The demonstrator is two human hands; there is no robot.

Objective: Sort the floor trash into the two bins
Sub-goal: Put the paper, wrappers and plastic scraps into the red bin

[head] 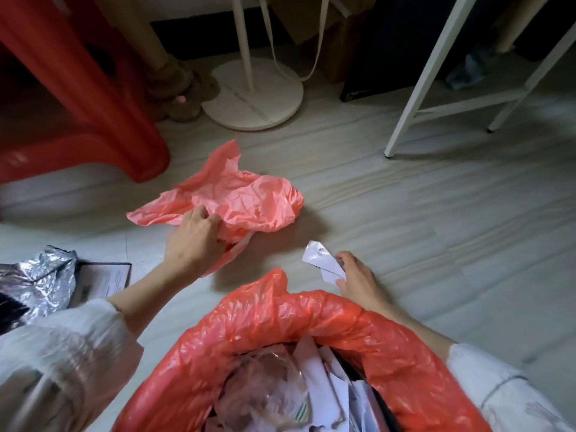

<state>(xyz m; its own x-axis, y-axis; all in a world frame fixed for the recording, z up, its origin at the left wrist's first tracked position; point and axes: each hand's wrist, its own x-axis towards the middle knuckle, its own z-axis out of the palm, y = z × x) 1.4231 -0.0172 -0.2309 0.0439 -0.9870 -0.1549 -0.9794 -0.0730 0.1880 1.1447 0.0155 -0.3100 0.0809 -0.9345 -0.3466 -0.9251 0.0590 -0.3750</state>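
- While your left hand pinches the near edge of the pink plastic bag, that bag lies crumpled on the floor, just beyond the bin.
- Your right hand grips a folded scrap of white paper just above the floor, beside the far rim of the bin with the red liner.
- That bin already holds paper and clear plastic wrap; the second bin cannot be told apart here, though a silver foil bag sits at the left edge over a dark flat booklet.
- Risk: the thin bag is held by one small fold, so a quick lift could let it slip free or balloon and drag across the floor.
- Risk: with both hands loaded at once, you could drop paper and plastic into the same bin and spoil the sort.
- Risk: your right forearm lies close along the liner, so a swing inward could tug it off the rim.
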